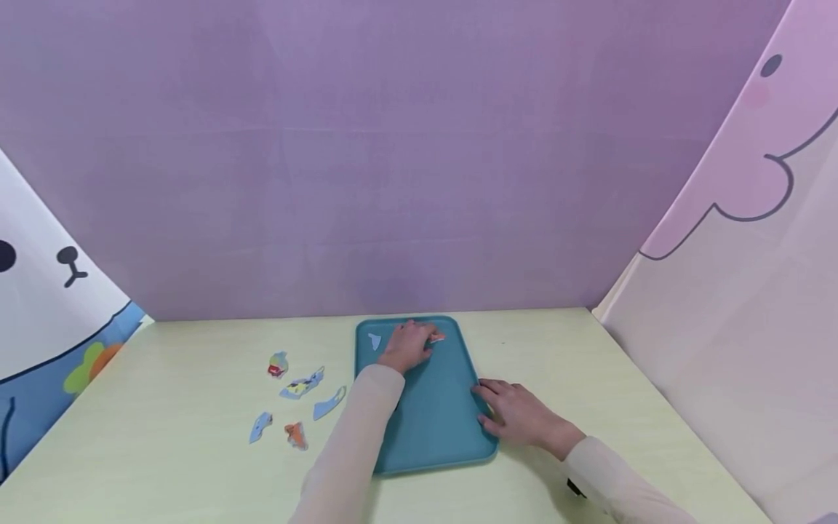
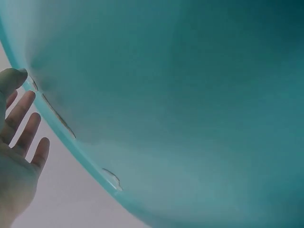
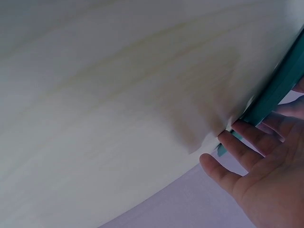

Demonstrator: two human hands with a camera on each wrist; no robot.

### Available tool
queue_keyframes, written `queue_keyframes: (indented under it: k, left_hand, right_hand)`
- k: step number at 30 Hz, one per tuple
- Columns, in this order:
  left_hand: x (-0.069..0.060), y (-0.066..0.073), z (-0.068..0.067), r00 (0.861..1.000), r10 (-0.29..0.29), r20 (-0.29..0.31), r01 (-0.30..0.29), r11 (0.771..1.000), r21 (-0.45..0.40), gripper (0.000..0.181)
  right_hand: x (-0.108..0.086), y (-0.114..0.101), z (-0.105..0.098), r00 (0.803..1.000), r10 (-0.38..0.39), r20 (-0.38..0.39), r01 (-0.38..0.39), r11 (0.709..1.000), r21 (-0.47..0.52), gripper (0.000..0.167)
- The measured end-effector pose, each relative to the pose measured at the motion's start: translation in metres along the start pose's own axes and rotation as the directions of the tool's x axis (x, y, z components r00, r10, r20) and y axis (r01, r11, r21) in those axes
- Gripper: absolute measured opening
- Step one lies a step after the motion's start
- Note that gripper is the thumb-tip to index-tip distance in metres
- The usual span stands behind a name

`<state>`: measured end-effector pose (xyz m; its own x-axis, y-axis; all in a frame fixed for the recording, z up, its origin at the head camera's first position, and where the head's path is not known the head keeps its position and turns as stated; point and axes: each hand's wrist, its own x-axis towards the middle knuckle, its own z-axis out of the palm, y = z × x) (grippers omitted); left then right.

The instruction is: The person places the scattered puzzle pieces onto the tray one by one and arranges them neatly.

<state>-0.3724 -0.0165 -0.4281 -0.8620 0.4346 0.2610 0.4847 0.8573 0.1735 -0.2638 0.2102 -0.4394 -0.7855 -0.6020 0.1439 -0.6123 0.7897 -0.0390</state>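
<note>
"Where's the left hand [image 1: 407, 346] from where you stand?"

"Just above the middle of the frame, over the far end of the tray [image 1: 439, 407]. The orange bit [image 1: 437, 337] lies right by its fingertips, the pale bit [image 1: 374, 340] in the tray's upper left corner."

"Holding anything?"

"Looks loose to me. The left wrist view has its fingers spread, with a third bit [image 2: 58, 115] near their tips."

"And the right hand [image 1: 520, 415]?"

"Right of centre, fingers relaxed, resting against the tray's right rim."

"What's left of the tray?"

"Five pieces on the table [image 1: 556, 349], left of centre: a red-based piece [image 1: 278, 365] highest, a yellow-flecked piece [image 1: 302, 384] below it, then a curved blue piece [image 1: 329, 403] nearest the tray. Lowest are a small blue piece [image 1: 260, 426] and an orange piece [image 1: 297, 435], side by side, apart."

"Behind it all?"

"A purple backdrop [image 1: 419, 160], filling the upper frame."
</note>
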Motion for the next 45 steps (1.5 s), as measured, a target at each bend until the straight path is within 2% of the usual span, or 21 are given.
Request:
queue_keyframes:
  k: [7, 14, 20, 29, 36, 45]
  left_hand:
    - [0.001, -0.003, -0.006, 0.999, 0.004, 0.032, -0.005, 0.999, 0.037, 0.030]
    - [-0.002, -0.009, -0.014, 0.997, 0.071, 0.032, -0.073, 0.996, 0.047, 0.029]
    - [-0.008, -0.015, -0.020, 0.994, 0.103, 0.048, -0.104, 0.995, 0.013, 0.031]
    - [-0.026, -0.019, -0.028, 0.985, 0.155, 0.070, -0.160, 0.985, 0.069, 0.029]
    - [-0.043, -0.027, -0.036, 0.983, 0.169, 0.068, -0.176, 0.979, 0.107, 0.032]
    - [-0.067, -0.037, -0.055, 0.988, 0.137, 0.068, -0.143, 0.985, 0.096, 0.029]
  right_hand:
    - [0.000, -0.002, -0.002, 1.000, 0.013, 0.016, -0.014, 1.000, 0.021, 0.049]
    - [-0.001, -0.003, -0.001, 1.000, 0.016, 0.019, -0.016, 1.000, 0.021, 0.050]
    - [-0.001, -0.003, -0.003, 1.000, 0.022, 0.020, -0.022, 0.999, 0.029, 0.049]
    - [-0.002, -0.002, -0.003, 1.000, 0.021, 0.021, -0.021, 1.000, 0.022, 0.049]
    - [-0.001, -0.003, -0.002, 0.999, 0.024, 0.021, -0.025, 0.999, 0.025, 0.049]
    - [0.001, -0.005, -0.003, 1.000, 0.023, 0.020, -0.024, 0.999, 0.024, 0.049]
